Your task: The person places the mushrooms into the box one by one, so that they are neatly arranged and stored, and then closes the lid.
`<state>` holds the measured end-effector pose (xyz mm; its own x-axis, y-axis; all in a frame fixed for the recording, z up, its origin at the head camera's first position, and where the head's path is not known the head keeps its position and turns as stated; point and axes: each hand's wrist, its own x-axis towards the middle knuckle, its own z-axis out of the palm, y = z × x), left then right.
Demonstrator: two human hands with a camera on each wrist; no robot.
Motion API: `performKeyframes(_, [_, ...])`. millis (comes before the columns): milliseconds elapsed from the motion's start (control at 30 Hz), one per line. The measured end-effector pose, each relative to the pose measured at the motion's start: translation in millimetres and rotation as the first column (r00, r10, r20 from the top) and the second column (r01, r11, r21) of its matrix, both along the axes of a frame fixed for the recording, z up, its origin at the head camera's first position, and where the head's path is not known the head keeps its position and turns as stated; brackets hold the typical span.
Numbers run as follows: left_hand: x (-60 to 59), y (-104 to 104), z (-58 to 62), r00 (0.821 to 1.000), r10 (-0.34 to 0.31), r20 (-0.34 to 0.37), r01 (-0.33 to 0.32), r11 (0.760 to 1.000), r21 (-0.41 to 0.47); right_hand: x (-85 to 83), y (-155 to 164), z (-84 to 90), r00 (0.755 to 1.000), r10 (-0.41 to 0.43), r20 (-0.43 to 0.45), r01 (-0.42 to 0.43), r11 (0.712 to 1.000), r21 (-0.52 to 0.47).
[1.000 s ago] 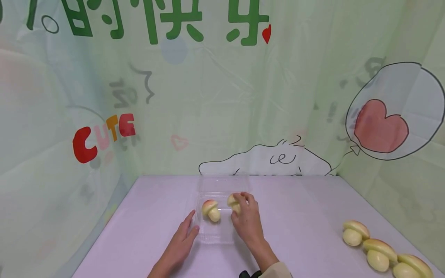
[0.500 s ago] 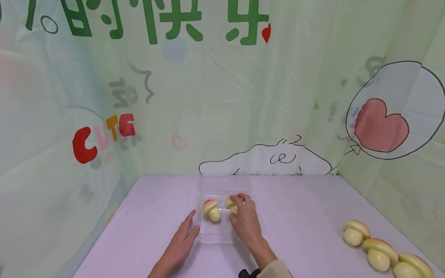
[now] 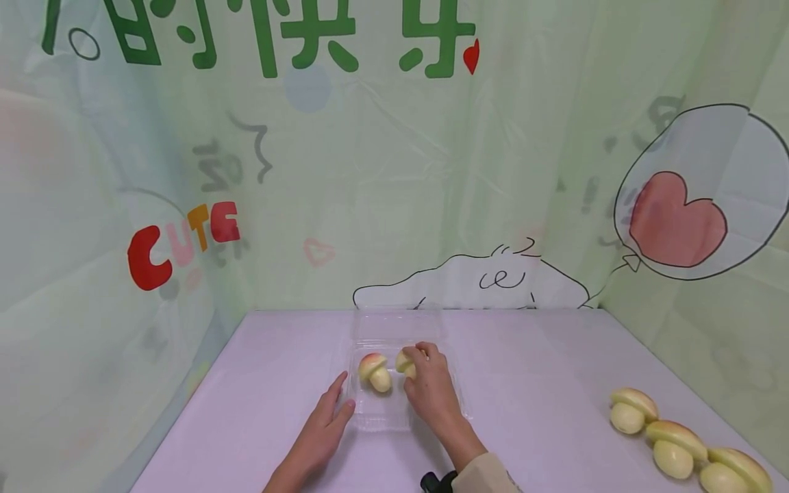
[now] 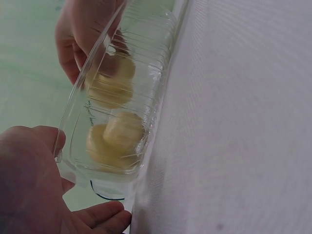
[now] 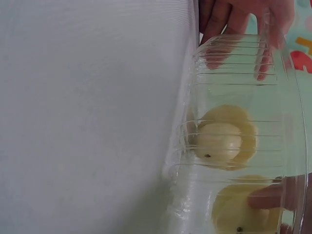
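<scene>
A clear plastic box (image 3: 383,416) stands on the table with its lid (image 3: 397,325) folded back. Inside, on the left, lies a mushroom (image 3: 375,373) with a yellowish stem and a reddish cap. My right hand (image 3: 435,390) pinches a second mushroom (image 3: 403,363) in the right part of the box; fingers cover much of it. Through the box wall in the right wrist view, a fingertip presses on this mushroom (image 5: 234,209). My left hand (image 3: 317,428) rests against the box's left side, fingers extended, thumb (image 4: 59,141) at the rim.
Three more mushrooms (image 3: 676,448) lie in a diagonal row at the table's right front. A black object (image 3: 437,483) shows beside the right sleeve (image 3: 487,474). Printed cloth (image 3: 394,171) hangs behind the table (image 3: 530,383) and along both sides.
My right hand has shifted slightly left with its mushroom, toward the other one in the box. My left hand has stayed at the box's side.
</scene>
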<state>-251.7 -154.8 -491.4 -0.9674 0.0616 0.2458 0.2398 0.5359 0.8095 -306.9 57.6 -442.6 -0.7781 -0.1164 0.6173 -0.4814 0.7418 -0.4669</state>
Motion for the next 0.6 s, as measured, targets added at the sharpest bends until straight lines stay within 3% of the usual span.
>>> performKeyframes(233, [-0.2,-0.4,-0.3,1.0,-0.01,0.01,0.009,1.0,0.017,-4.2,-2.8,1.6,1.0,0.023,-0.005,-0.023,1.0,0.01])
performKeyframes(600, [-1.7,0.0,0.4,1.0,0.005,-0.006,-0.005,1.0,-0.005,-12.1,-7.7,1.1,0.997,0.022,0.072,-0.025,0.999,0.037])
